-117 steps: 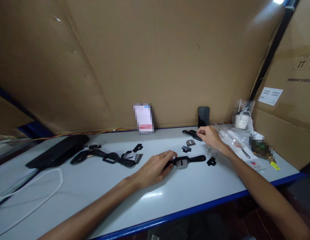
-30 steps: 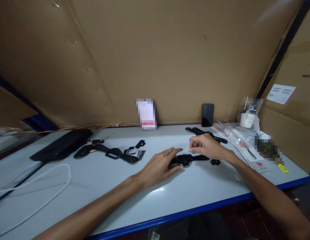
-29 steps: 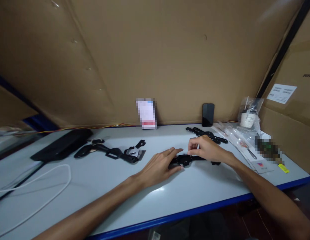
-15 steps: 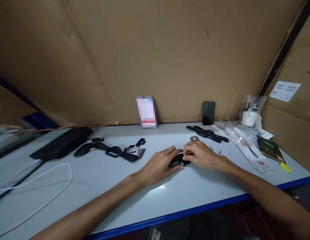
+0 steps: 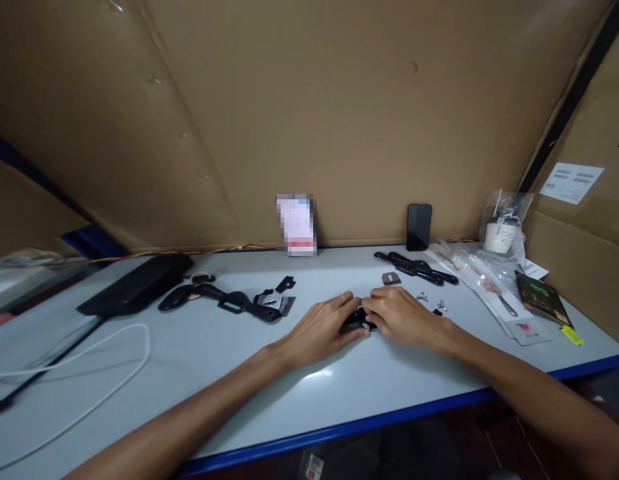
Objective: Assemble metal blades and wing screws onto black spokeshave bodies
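Under both hands, low on the table, is a black spokeshave (image 5: 358, 321), mostly hidden by fingers. My left hand (image 5: 328, 327) is closed round its left side, thumb in front and fingers behind. My right hand (image 5: 396, 313) is closed on its right part with bent fingers; whether a small part is also pinched there is hidden. Just behind the right hand lies a grey slotted blade (image 5: 390, 279). Small silver thumbscrews (image 5: 442, 306) lie to the right of that hand. More black spokeshave bodies (image 5: 416, 267) rest farther back.
To the left lie another black spokeshave body (image 5: 234, 302), metal plates (image 5: 272, 301), a black case (image 5: 136, 283) and a white cable (image 5: 146, 347). A phone (image 5: 419, 227) leans on the cardboard wall. Packaged brushes (image 5: 489, 290) and a bagged cup (image 5: 502, 233) stand right.
My right hand has turned and shifted slightly, its fingers now lower over the spokeshave; the slotted blade behind it shows fully. The left hand stays in place. The view has shifted slightly.
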The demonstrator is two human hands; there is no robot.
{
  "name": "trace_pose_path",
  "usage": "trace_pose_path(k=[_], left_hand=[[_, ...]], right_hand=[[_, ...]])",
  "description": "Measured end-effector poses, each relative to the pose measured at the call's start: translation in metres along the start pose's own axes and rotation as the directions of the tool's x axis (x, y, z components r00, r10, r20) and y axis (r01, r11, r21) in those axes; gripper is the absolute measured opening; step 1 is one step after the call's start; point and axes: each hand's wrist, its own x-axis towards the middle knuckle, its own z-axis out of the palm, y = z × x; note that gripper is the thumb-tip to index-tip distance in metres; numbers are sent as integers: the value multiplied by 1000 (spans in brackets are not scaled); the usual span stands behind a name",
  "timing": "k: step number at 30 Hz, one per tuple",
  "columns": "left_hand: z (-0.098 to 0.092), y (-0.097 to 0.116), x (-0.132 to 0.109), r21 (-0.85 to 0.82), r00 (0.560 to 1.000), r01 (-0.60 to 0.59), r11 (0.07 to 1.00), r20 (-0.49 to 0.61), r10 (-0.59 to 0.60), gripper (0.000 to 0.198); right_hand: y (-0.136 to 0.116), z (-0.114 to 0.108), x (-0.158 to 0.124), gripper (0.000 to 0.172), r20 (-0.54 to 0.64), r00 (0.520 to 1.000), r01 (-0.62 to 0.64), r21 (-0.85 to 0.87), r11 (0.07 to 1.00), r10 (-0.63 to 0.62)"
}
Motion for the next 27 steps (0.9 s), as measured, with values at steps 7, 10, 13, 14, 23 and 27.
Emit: trace_pose_path(k=[7,10,13,14,23,27], left_hand=[[-1,0,1,-22,1000,-12,1000,-7,12,28],[-1,0,1,-4,1000,-6,1000,7,6,29],[-1,0,1,5,1000,3,1000,14,-4,31],[-1,0,0,6,1000,3,1000,13,-3,31],[-1,0,0,35,1000,11,999,27,-12,35],[0,2,1,75,999,14,997,40,-17,37]], right_hand=[[-3,8,1,12,-8,987,-158,199,967,163],[-5,10,5,16,-14,960,-263,293,919,279],[-3,8,7,18,-15,946,-300,335,893,323],[-1,5,7,17,-11,951,-288,339,896,310],[16,-23,1,11,166,977,-188,377,907,134],[12,-14,1,7,128,980,-189,351,917,153]])
